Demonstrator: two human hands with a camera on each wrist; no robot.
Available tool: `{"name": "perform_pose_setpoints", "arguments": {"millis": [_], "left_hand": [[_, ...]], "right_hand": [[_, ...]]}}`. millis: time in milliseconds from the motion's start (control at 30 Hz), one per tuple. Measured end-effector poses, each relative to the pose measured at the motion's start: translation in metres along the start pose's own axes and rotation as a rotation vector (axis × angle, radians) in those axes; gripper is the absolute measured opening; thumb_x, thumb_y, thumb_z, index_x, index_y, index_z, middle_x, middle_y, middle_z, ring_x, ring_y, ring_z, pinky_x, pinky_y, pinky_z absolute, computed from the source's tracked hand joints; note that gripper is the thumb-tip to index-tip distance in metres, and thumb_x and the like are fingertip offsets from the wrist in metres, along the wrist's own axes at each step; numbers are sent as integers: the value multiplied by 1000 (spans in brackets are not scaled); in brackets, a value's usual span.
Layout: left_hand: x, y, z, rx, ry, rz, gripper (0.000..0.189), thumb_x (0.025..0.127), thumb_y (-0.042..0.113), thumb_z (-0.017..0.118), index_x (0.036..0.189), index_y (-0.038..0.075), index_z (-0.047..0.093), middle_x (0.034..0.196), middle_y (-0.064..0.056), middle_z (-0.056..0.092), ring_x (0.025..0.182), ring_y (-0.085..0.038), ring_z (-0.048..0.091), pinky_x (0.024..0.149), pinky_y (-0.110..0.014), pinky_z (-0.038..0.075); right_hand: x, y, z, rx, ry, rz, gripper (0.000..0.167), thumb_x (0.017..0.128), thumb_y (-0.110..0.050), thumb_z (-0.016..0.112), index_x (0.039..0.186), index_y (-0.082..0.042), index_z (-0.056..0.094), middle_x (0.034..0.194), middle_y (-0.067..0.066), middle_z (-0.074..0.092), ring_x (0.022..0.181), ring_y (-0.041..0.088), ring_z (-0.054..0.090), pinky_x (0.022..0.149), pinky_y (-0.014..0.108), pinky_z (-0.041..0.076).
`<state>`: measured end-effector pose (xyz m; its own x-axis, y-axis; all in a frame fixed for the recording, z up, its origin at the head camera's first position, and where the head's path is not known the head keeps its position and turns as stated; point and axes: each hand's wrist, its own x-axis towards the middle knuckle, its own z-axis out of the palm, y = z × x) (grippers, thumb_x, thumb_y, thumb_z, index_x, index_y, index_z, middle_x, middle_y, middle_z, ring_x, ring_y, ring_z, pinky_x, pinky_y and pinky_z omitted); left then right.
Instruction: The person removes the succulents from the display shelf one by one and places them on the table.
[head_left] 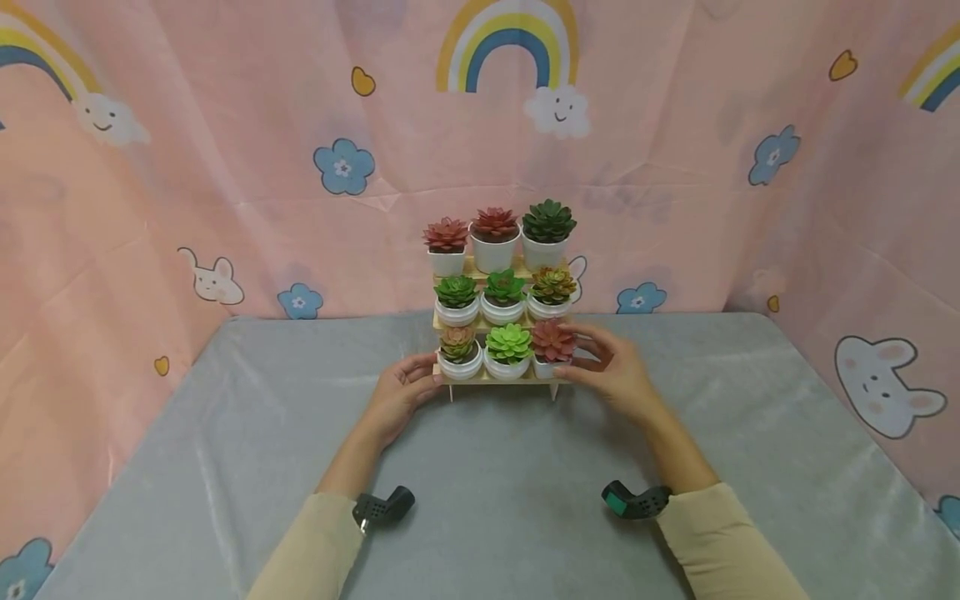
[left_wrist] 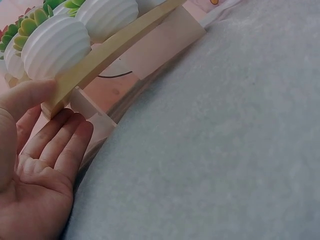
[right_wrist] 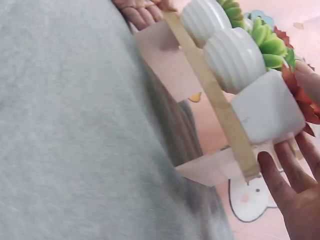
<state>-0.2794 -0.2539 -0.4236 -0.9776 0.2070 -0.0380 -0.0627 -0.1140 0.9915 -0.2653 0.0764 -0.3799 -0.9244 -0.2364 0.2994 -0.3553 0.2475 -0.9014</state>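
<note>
A three-tier wooden plant stand (head_left: 495, 381) on the grey cloth carries small artificial succulents in white pots, three to a tier. My left hand (head_left: 402, 393) grips the left end of its bottom shelf, thumb on top and fingers beneath, as the left wrist view shows. With my right hand (head_left: 615, 367) I hold the red succulent (head_left: 553, 340) in its square white pot (right_wrist: 270, 107) at the right end of that shelf, fingers beside the pot and at the leaves. Beside it stands a light green succulent (head_left: 509, 342) in a ribbed round pot (right_wrist: 235, 60).
Red and dark green succulents (head_left: 549, 222) fill the top tier; green and yellowish ones (head_left: 552, 285) stand on the middle one. A pink curtain (head_left: 675, 225) with rainbows and rabbits hangs behind the table (head_left: 285, 433). Black wrist cameras (head_left: 636, 502) sit on both wrists.
</note>
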Motion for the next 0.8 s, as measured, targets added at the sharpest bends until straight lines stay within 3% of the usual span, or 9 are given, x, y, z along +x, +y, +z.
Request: {"name": "perform_pose_setpoints", "arguments": {"millis": [167,367,500,667,800], "left_hand": [[0,0,-2,3,-5,4,49,93,-4,60,140,-11,48,131,-17,65,102,-3,67,91,-21,59],[1,0,-3,8,-4,10,48,93,-4,60,139,-11,48,130,-16,66,102,-3,67,91,-21,59],[1,0,-3,8,6,11,46,93,-5,60,138,-11,49,128,-14,67,102,-3,68,90,-21,59],[1,-2,-2,6,9,9,45,93,-5,60,136,-11,50,131,-17,65,102,-4,68,90,-21,59],[2,-4,0,0,15,12,45,92,-5,61,136,-10,51,132,-20,65,102,-5,68,90,-21,59]], "right_hand": [[2,3,8,-16,23,2,61,84,-7,82,140,-10,57,145,11,55,122,6,58,95,13,54],[2,5,16,49,59,-25,59,83,3,79,138,-3,57,138,13,56,111,-1,61,88,12,56],[2,7,19,77,96,-45,55,83,6,77,135,1,58,130,1,60,109,-1,63,89,13,57],[0,11,13,108,105,-54,54,83,8,76,134,4,58,122,-12,62,106,-1,65,88,15,59],[-1,10,-2,138,107,-73,53,84,10,74,134,5,58,123,-10,64,102,0,65,85,15,60]]}}
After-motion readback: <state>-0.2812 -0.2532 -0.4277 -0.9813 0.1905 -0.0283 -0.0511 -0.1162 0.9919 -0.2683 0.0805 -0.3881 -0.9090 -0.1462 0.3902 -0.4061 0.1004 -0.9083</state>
